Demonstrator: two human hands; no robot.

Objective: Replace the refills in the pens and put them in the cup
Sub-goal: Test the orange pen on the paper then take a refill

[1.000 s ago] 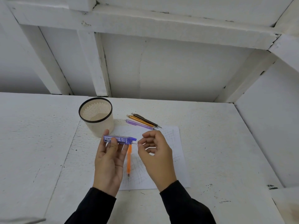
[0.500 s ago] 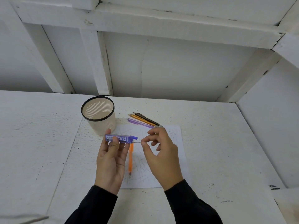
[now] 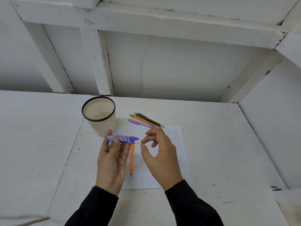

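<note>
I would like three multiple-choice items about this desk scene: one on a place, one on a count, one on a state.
1. Where is the cup?
A. left of the three pens
B. on the paper
C. in a hand

2. How many pens lie on the table?
A. two
B. four
C. six

3. What does the left hand hold?
A. nothing
B. an orange pen
C. a blue case

Answers: 1 A, the three pens lie to its right; 2 B, three together plus the orange pen on the paper; 3 C, its fingers grip the blue case.
</note>
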